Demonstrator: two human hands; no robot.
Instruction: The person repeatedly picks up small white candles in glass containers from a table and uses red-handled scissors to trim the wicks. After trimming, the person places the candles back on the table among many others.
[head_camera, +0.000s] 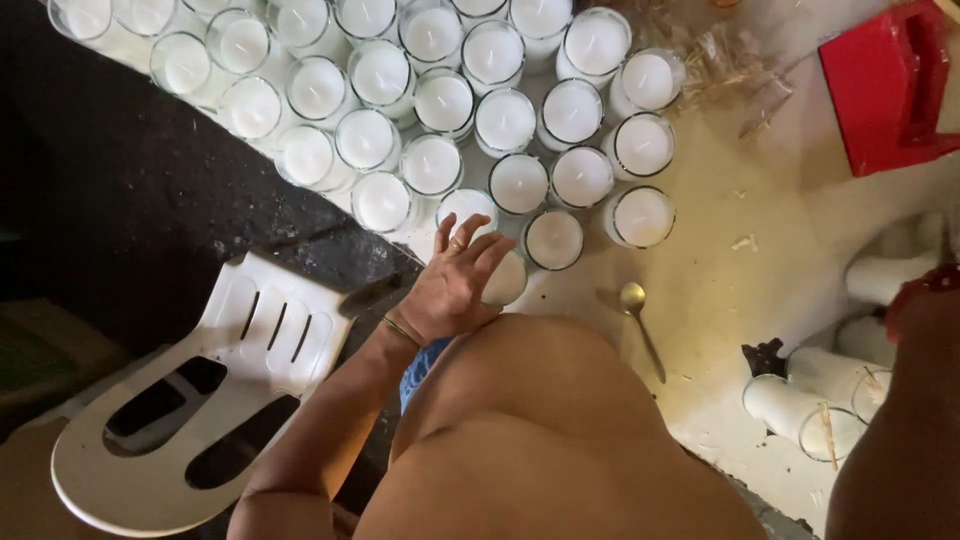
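Left hand (452, 285) rests on a candle glass (503, 280), fingers spread; spoon (640, 325) at three o'clock. Right hand's fingers: cannot tell.

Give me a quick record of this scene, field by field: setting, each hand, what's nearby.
setting: floor packed with rows of clear glass jars of white wax
left hand: left hand spread, fingers resting on one wax-filled glass jar at the near edge of the rows
right hand: not in view; only a forearm at the right edge
nearby: metal spoon on the floor, white plastic chair, red plastic box, glasses lying on their sides
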